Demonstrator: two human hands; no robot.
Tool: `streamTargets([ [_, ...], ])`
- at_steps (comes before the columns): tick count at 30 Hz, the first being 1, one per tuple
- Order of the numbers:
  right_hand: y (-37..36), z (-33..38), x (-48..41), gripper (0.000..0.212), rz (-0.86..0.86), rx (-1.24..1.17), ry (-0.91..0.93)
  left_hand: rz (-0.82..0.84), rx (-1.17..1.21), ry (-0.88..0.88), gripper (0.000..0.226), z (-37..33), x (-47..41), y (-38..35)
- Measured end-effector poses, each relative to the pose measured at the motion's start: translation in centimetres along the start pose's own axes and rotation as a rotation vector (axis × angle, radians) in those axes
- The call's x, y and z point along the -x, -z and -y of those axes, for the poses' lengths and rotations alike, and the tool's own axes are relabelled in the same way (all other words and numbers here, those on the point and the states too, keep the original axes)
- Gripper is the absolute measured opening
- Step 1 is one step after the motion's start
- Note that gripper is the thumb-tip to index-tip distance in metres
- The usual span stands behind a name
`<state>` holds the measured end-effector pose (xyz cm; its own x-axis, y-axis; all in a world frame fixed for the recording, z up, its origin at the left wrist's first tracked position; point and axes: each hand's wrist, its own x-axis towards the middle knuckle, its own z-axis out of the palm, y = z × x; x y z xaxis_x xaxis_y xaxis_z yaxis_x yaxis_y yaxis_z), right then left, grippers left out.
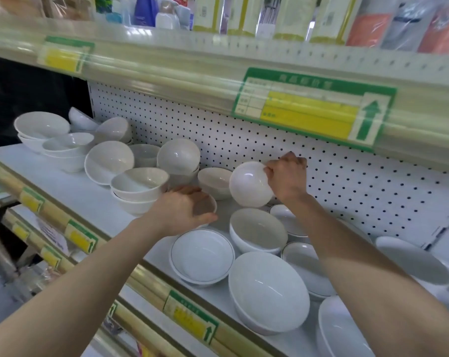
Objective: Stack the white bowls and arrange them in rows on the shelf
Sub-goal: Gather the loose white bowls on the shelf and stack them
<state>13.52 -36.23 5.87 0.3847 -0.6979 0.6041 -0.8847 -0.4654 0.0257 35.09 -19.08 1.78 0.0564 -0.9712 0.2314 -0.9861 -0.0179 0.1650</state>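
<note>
Many white bowls lie scattered on the white shelf (pixel 71 186). My right hand (pixel 287 176) grips the rim of a small white bowl (pixel 249 185), tilted on its side above the shelf near the pegboard. My left hand (pixel 182 210) rests over the rim of another small bowl (pixel 206 206) standing on the shelf. A short stack of bowls (pixel 138 189) sits just left of my left hand. A cream bowl (pixel 214 181) stands behind, between my hands. Larger bowls (pixel 268 289) and a dark-rimmed bowl (pixel 201 256) lie near the front edge.
A perforated back panel (pixel 244 140) closes the shelf behind. The upper shelf edge with a green and yellow price tag (pixel 313 106) overhangs. More bowls (pixel 42 126) pile at the far left, some tipped. A flat white plate (pixel 411 258) lies at the right.
</note>
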Motion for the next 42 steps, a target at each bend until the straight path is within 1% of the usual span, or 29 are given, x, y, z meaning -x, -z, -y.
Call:
streamTargets([
  [1, 0.4, -0.3, -0.1, 0.025, 0.009, 0.006, -0.083, 0.002, 0.004, 0.004, 0.099, -0.1, 0.0, 0.0],
  [3, 1.3, -0.6, -0.3, 0.022, 0.105, -0.008, -0.253, 0.003, 0.017, 0.012, 0.101, -0.4, 0.1, 0.1],
  [5, 2.1, -0.6, -0.2, 0.010, 0.228, -0.099, -0.426, 0.012, 0.029, 0.019, 0.101, -0.6, 0.1, 0.2],
  [6, 2.3, -0.5, -0.1, 0.009, 0.284, -0.143, -0.495, 0.016, 0.031, 0.019, 0.101, -0.6, 0.1, 0.1],
  [7, 2.4, -0.5, 0.1, 0.014, 0.330, -0.173, -0.544, 0.017, 0.031, 0.016, 0.101, -0.6, 0.0, 0.1],
  [9, 2.3, -0.3, 0.6, 0.019, 0.384, -0.230, -0.602, 0.015, 0.028, 0.011, 0.100, -0.5, 0.0, -0.1],
  [11, 2.0, -0.2, 1.1, 0.014, 0.413, -0.308, -0.646, 0.007, 0.020, 0.006, 0.098, -0.5, 0.0, -0.2],
  [13, 1.3, -0.3, 1.4, 0.005, 0.445, -0.402, -0.684, -0.010, 0.018, 0.002, 0.096, -0.6, 0.1, -0.3],
  [14, 0.7, -0.5, 1.4, 0.007, 0.472, -0.452, -0.703, -0.014, 0.017, 0.001, 0.094, -0.6, 0.1, -0.3],
  [16, -0.3, -0.8, 1.2, 0.023, 0.505, -0.518, -0.715, -0.014, 0.006, 0.001, 0.091, -0.6, 0.1, -0.3],
  [17, -0.7, -0.9, 1.2, 0.025, 0.516, -0.507, -0.711, -0.014, 0.002, 0.003, 0.089, -0.6, 0.1, -0.4],
  [18, -0.8, -0.9, 1.3, 0.021, 0.530, -0.483, -0.700, -0.018, 0.000, 0.004, 0.087, -0.5, 0.2, -0.4],
  [20, -1.0, -0.7, 1.6, 0.005, 0.562, -0.398, -0.672, -0.033, -0.003, -0.007, 0.081, -0.4, 0.2, -0.6],
  [22, -0.9, -0.3, 2.1, 0.005, 0.591, -0.341, -0.649, -0.047, -0.006, -0.037, 0.073, -0.1, 0.2, -0.9],
  [24, -0.7, 0.1, 2.0, 0.004, 0.573, -0.276, -0.642, -0.066, 0.004, -0.071, 0.063, 0.2, 0.2, -1.2],
  [25, -0.4, 0.5, 1.8, 0.002, 0.543, -0.225, -0.618, -0.083, 0.015, -0.078, 0.056, 0.4, 0.3, -1.2],
  [27, 0.2, 1.1, 1.2, 0.006, 0.452, -0.126, -0.506, -0.156, 0.030, -0.072, 0.039, 0.3, 0.9, -0.8],
  [28, 0.4, 1.5, 0.8, 0.012, 0.399, -0.097, -0.434, -0.212, 0.031, -0.066, 0.033, 0.3, 1.1, -0.5],
  [29, 0.7, 2.1, 0.4, 0.018, 0.344, -0.089, -0.366, -0.276, 0.033, -0.067, 0.030, 0.3, 1.4, -0.2],
  [31, 1.3, 3.7, -0.3, 0.023, 0.227, -0.121, -0.240, -0.387, 0.060, -0.081, 0.027, 0.7, 1.9, 0.5],
  [34, 2.3, 6.9, -0.6, 0.024, 0.142, -0.240, -0.108, -0.494, 0.120, -0.097, 0.027, 2.4, 2.4, 1.2],
  [38, 2.9, 11.3, -0.8, 0.025, 0.231, -0.282, -0.034, -0.505, 0.134, -0.052, 0.042, 6.7, 2.8, 1.9],
  [40, 2.8, 13.5, -0.9, 0.027, 0.275, -0.293, -0.036, -0.481, 0.147, -0.036, 0.055, 9.2, 3.1, 2.2],
  [42, 2.4, 15.5, -0.9, 0.035, 0.308, -0.348, -0.067, -0.456, 0.155, -0.026, 0.065, 11.5, 3.5, 2.3],
])
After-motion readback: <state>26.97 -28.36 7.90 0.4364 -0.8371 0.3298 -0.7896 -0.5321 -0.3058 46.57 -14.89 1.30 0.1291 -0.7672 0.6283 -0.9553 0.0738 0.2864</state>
